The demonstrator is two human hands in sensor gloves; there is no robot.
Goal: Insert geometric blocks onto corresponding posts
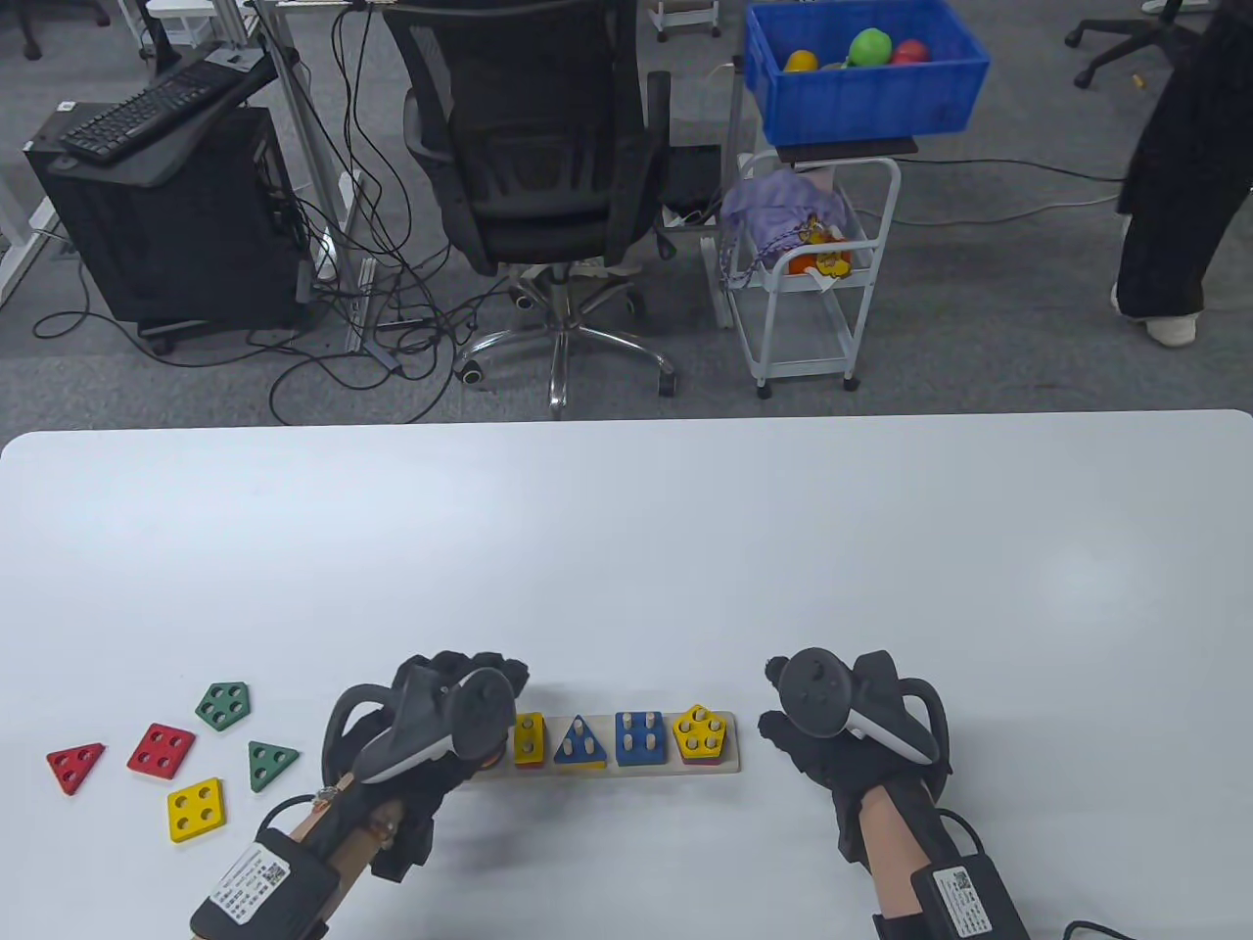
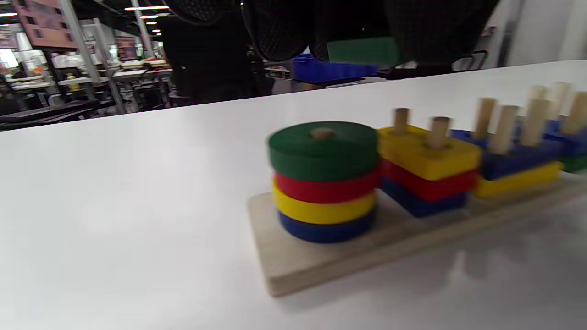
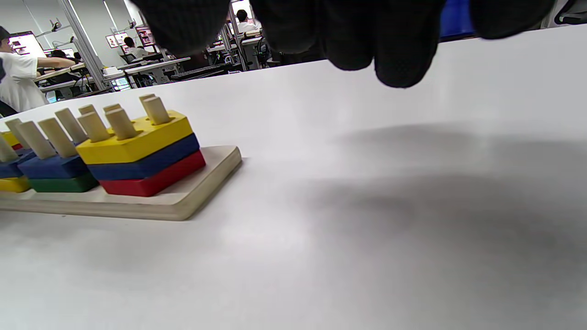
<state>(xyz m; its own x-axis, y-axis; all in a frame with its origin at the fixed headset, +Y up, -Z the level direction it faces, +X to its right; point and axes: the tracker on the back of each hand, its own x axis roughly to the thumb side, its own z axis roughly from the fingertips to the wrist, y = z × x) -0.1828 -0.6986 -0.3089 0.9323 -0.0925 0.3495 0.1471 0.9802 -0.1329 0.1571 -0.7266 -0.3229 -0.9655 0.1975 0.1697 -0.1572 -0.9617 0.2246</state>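
I see the left hand above the peg board's left end, grip indeterminable. The right hand, empty, fingers loosely curled, hovers beside its right end. Five loose blocks lie left.

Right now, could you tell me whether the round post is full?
Full: the round post carries four discs, green on top, and only its tip shows.

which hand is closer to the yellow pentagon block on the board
Right. The right hand sits just off the board's end beside the yellow pentagon block; the left hand is over the opposite end, by the round stack.
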